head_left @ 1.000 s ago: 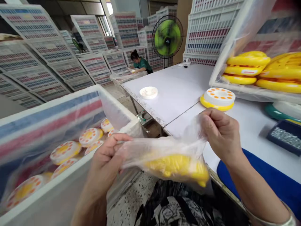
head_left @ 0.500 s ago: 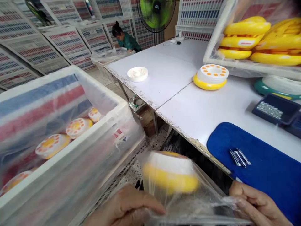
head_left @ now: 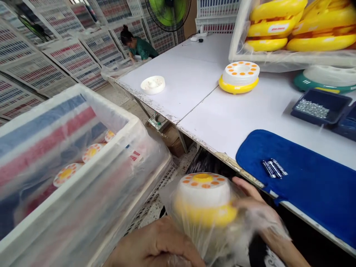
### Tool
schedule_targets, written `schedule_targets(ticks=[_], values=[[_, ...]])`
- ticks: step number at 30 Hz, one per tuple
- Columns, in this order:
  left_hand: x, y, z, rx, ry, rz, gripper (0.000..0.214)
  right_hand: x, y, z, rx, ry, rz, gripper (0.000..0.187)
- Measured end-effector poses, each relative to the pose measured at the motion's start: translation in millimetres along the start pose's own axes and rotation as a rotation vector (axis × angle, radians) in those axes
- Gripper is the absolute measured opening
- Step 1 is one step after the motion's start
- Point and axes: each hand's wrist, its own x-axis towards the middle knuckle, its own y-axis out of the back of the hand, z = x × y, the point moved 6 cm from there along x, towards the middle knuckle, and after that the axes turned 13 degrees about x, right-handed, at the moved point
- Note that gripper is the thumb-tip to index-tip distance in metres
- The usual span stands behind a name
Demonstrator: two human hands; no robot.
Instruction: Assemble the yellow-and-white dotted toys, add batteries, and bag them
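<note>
A round yellow-and-white plastic piece (head_left: 204, 193) with orange dots on its top sits inside a clear plastic bag (head_left: 214, 241) at the lower middle. My left hand (head_left: 158, 244) is closed on the near left part of the bag, its fingertips partly cut off by the lower edge. On the other side, my right hand (head_left: 260, 209) bends round the bag, with its fingers against the right flank of the piece. Film drapes over the right wrist. Motion blurs the bag and the right fingers.
Left stands a lined crate (head_left: 130, 128) holding similar pieces. The white table (head_left: 205, 126) carries a blue mat (head_left: 300, 196) with batteries (head_left: 274, 168), a tray of screws (head_left: 319, 107), a yellow-white stack (head_left: 240, 76), a white ring (head_left: 152, 85) and a crate of yellow parts (head_left: 233, 48). A person (head_left: 139, 46) works behind.
My right hand has moved from the bag's gathered edge up to the piece's right side. The bagged piece now stands more upright, its dotted top showing. The view has shifted slightly.
</note>
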Motion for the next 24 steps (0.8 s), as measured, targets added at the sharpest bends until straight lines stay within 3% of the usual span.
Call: schedule_targets(ticks=[2, 5, 7, 10, 13, 16, 17, 20, 22, 24], values=[[-11, 7.3, -10, -0.059, 0.133, 0.131, 0.051, 3, -13, -23, 0.176, 0.042, 0.005, 0.039], [-30, 19.1, -30, -0.226, 0.352, 0.429, 0.045, 7, -34, -56, 0.368, 0.127, 0.003, 0.036], [-34, 20.8, -39, -0.308, 0.416, 0.550, 0.043, 11, -43, -68, 0.377, 0.148, 0.003, 0.037], [-25, 19.1, -46, -0.323, 0.433, 0.582, 0.042, 10, -47, -76, 0.185, 0.200, 0.011, 0.045], [-12, 17.3, -49, -0.309, 0.454, 0.559, 0.043, 1, -51, -78, -0.122, 0.189, -0.150, 0.033], [-1, 16.2, -47, -0.326, 0.457, 0.551, 0.043, -6, -62, -75, -0.511, 0.185, -0.360, 0.093], [2, 15.8, -45, -0.339, 0.445, 0.542, 0.043, -4, -66, -74, -0.610, 0.212, -0.399, 0.094], [1, 16.4, -39, -0.353, 0.352, 0.467, 0.035, 8, -76, -72, -0.655, 0.321, -0.405, 0.052], [-12, 27.6, -36, -0.252, 0.219, 0.532, 0.034, 18, -78, -69, -0.566, 0.351, -0.378, 0.034], [-29, 42.6, -42, -0.001, 0.156, 0.683, 0.068, 24, -79, -67, -0.477, 0.371, -0.373, 0.026]])
